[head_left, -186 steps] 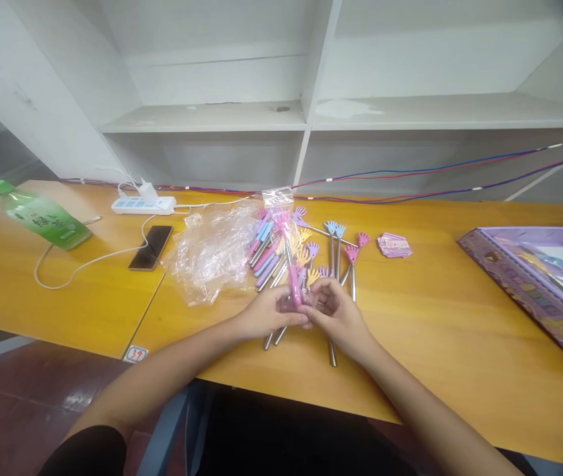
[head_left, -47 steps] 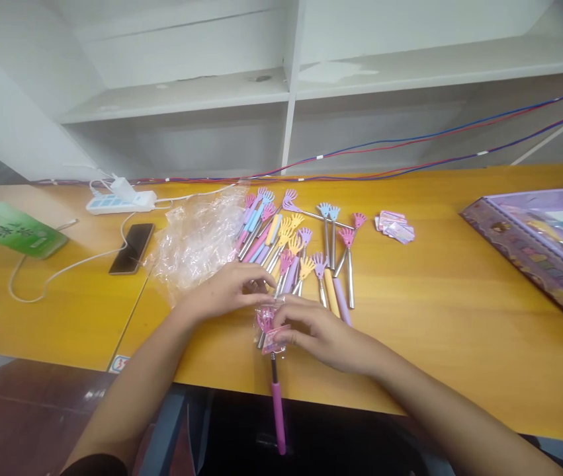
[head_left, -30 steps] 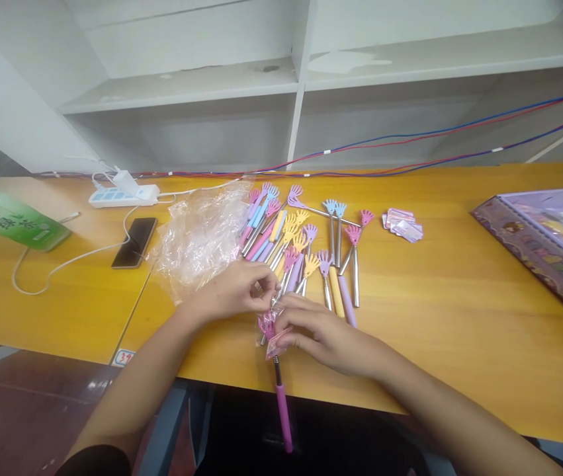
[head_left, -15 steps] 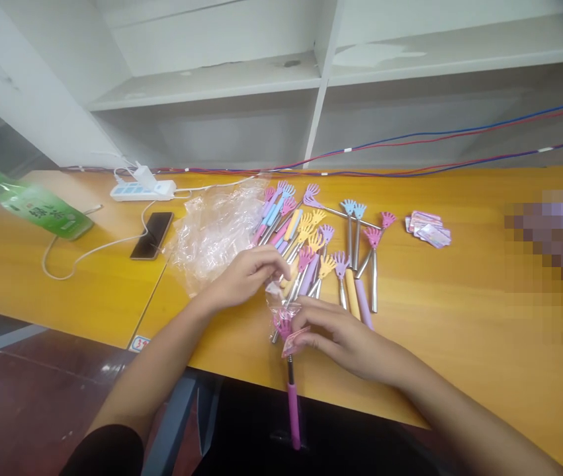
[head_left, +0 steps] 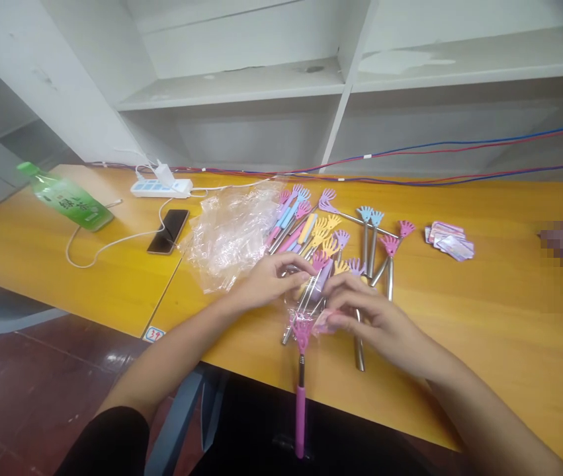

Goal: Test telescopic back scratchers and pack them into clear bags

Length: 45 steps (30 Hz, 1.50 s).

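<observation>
A magenta back scratcher with a hand-shaped head lies inside a clear plastic bag, its handle reaching past the table's front edge. My left hand pinches the bag's upper end between thumb and fingers. With thumb and fingers closed, my right hand grips a small pink card beside the bag's mouth. Whether these fingers also hold the plastic cannot be made out. Just beyond both hands lies a pile of back scratchers in yellow, purple, pink and blue; my hands hide some of them.
Clear plastic bags lie heaped left of the pile. Farther left are a phone, a power strip with white cables and a green bottle. Small cards lie at the right. Shelving stands behind the table.
The view has shifted, so the scene sits farther right. My right hand has moved away from my left, taking the card from over the scratcher's head to beside it.
</observation>
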Available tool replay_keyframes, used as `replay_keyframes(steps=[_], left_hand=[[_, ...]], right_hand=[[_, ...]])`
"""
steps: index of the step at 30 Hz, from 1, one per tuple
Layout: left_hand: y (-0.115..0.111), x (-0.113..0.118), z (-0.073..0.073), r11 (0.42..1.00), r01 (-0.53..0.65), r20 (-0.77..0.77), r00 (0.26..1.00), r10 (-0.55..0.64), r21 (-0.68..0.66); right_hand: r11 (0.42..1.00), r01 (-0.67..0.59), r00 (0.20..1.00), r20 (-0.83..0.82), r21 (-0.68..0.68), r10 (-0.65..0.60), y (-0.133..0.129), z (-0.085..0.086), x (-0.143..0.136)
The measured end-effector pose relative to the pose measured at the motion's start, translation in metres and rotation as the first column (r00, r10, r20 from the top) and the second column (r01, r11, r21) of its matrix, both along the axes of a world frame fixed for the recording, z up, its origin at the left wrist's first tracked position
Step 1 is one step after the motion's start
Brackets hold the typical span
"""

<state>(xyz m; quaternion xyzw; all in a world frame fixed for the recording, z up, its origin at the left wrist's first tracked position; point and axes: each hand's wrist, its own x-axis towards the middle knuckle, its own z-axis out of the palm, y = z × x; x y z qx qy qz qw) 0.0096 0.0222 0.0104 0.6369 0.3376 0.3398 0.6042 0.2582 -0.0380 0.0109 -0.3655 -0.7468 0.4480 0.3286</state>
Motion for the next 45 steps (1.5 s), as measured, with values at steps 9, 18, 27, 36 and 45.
replay_keyframes(steps=[9,18,27,36,45], left_hand=[[-0.019,0.017,-0.006,0.943,-0.028,0.158,0.984,0.085,-0.331],[-0.019,0.018,-0.009,0.903,-0.028,0.159,0.982,0.106,-0.43],[-0.02,0.017,-0.015,0.906,-0.027,0.16,0.982,0.103,-0.422],[-0.02,0.017,-0.015,0.899,-0.022,0.1,0.992,0.073,-0.437],[-0.021,0.017,-0.005,0.945,-0.01,0.144,0.988,0.06,-0.327]], right_hand=[[0.935,0.299,0.948,-0.17,0.189,-0.268,0.001,-0.004,-0.011],[0.877,0.396,0.913,-0.221,0.273,-0.343,-0.001,-0.012,-0.013],[0.825,0.24,0.964,-0.027,0.512,-0.264,0.002,-0.009,-0.012],[0.881,0.101,0.984,0.085,0.461,-0.158,0.003,-0.007,-0.011],[0.93,0.266,0.961,0.009,0.254,-0.278,-0.001,-0.011,-0.016]])
